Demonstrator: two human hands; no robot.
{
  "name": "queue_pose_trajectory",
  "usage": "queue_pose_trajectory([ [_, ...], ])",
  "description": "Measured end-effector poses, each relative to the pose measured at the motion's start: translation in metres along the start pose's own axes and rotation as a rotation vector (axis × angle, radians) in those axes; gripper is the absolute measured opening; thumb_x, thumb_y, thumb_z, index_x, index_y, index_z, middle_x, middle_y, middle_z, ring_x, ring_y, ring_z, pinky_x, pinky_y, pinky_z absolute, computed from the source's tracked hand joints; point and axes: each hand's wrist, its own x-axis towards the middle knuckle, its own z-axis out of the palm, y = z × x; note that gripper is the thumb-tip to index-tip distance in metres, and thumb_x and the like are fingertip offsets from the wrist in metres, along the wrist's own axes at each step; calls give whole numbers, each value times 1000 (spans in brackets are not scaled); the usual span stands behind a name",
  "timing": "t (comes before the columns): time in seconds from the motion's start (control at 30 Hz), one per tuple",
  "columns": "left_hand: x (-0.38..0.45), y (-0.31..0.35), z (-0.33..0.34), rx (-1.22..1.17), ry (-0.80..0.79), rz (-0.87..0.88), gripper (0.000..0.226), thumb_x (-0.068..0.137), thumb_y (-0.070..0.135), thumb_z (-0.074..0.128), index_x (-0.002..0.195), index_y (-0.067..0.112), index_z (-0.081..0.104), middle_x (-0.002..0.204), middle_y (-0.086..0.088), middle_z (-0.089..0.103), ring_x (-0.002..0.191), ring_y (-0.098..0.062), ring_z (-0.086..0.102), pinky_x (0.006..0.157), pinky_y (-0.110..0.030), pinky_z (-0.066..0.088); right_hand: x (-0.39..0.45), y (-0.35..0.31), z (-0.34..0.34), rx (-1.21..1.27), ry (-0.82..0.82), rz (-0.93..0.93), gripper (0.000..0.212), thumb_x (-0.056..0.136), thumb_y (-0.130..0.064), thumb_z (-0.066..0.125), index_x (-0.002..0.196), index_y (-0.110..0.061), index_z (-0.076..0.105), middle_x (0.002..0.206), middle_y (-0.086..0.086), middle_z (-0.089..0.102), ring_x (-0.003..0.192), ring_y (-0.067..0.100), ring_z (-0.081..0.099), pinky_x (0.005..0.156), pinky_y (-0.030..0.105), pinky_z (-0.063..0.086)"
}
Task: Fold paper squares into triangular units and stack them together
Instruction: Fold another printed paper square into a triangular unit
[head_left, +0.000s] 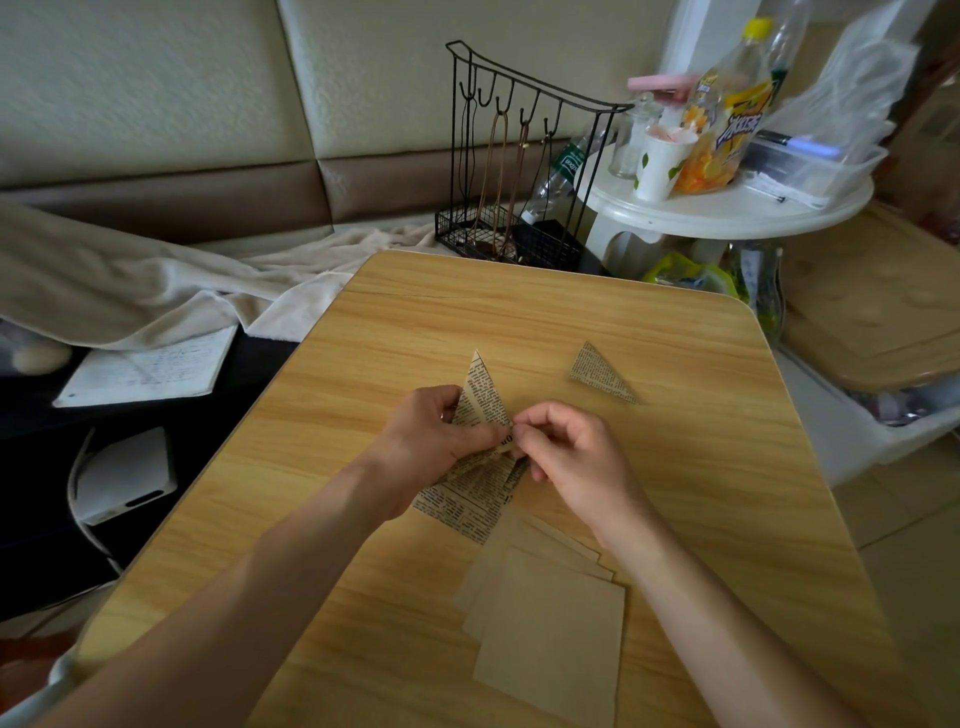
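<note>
At mid-table (675, 467), your left hand (426, 447) and right hand (566, 452) pinched a half-hidden newsprint-patterned folded paper piece (483, 395); one finished newsprint triangle (600, 373) lay apart; roughly three overlapping plain tan squares (550, 623), count uncertain.

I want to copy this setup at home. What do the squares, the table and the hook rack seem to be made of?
Squares: thin matte tan paper, probably kraft-like; newsprint pattern shows on the folded piece.
Table: looks like wood-grain laminate; smooth, faint sheen, repeating grain, rounded corner.
Hook rack: thin black wire, likely coated metal, with a mesh base.
</note>
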Motion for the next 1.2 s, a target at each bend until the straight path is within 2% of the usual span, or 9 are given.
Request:
queue_pose_trajectory([
  [0.1, -1, -1, 0, 1, -21, -2, 19, 83, 18, 85, 99, 10, 78, 92, -10, 79, 87, -29, 77, 82, -45, 64, 0, 2, 1, -32, 23, -23, 13, 97, -14, 67, 89, -22, 74, 78, 3, 73, 60, 9, 58, 57, 28, 50],
  [0.33, -1, 0, -1, -23, -65, -13, 15, 84, 16, 83, 97, 10, 80, 95, -14, 79, 90, -33, 77, 84, -47, 63, 2, 5, 1, -78, 48, -44, 15, 94, -17, 68, 79, -23, 70, 72, 3, 69, 60, 9, 57, 60, 35, 49],
  [0.43, -2, 0, 0, -20, -92, -13, 11, 86, 15, 82, 96, 10, 80, 95, -13, 79, 89, -30, 77, 81, -40, 64, 2, 8, 3, -116, 64, -71, 15, 88, -19, 67, 75, -26, 66, 65, -9, 63, 60, 6, 54, 58, 29, 46],
  [0.57, -2, 0, 0, -36, -92, -32, 19, 85, 24, 83, 95, 8, 79, 95, -15, 79, 91, -31, 77, 82, -41, 63, 1, 9, 4, -121, 39, -134, 14, 85, -26, 65, 72, -23, 61, 58, -15, 53, 56, 3, 47, 54, 22, 39],
  [0.7, -2, 0, 0, -41, -48, -40, 22, 85, 27, 83, 91, 6, 79, 91, -15, 78, 85, -30, 77, 77, -39, 64, 0, 8, 2, -95, -1, -130, 13, 88, -26, 65, 76, -25, 65, 65, -10, 60, 60, 5, 51, 58, 25, 42],
  [0.8, -1, 1, -3, -68, -33, -41, 25, 87, 26, 81, 96, 3, 77, 94, -16, 78, 89, -32, 76, 84, -42, 63, 0, 6, 0, -67, -23, -87, 12, 87, -35, 62, 79, -30, 68, 74, -6, 69, 66, 7, 57, 65, 31, 48],
  [0.9, -1, 3, -5, -110, -13, -41, 26, 87, 22, 80, 97, -1, 76, 95, -17, 78, 88, -31, 75, 85, -42, 61, 1, 6, 0, -71, -25, -74, 14, 87, -40, 62, 81, -29, 68, 75, -2, 68, 66, 10, 56, 67, 41, 50],
  [1.07, -1, 4, -4, -125, 14, -53, 23, 88, 21, 79, 96, 0, 76, 92, -15, 78, 85, -28, 76, 77, -35, 62, 2, 9, 1, -112, -16, -103, 13, 95, -30, 65, 82, -26, 67, 74, 0, 67, 64, 9, 55, 65, 40, 48],
  [1.2, -2, 4, -4, -115, -1, -41, 21, 88, 21, 79, 94, 1, 76, 92, -15, 78, 84, -27, 76, 75, -31, 62, 0, 6, 0, -99, -37, -87, 12, 91, -34, 62, 82, -28, 68, 75, -6, 69, 67, 8, 57, 69, 38, 50],
])
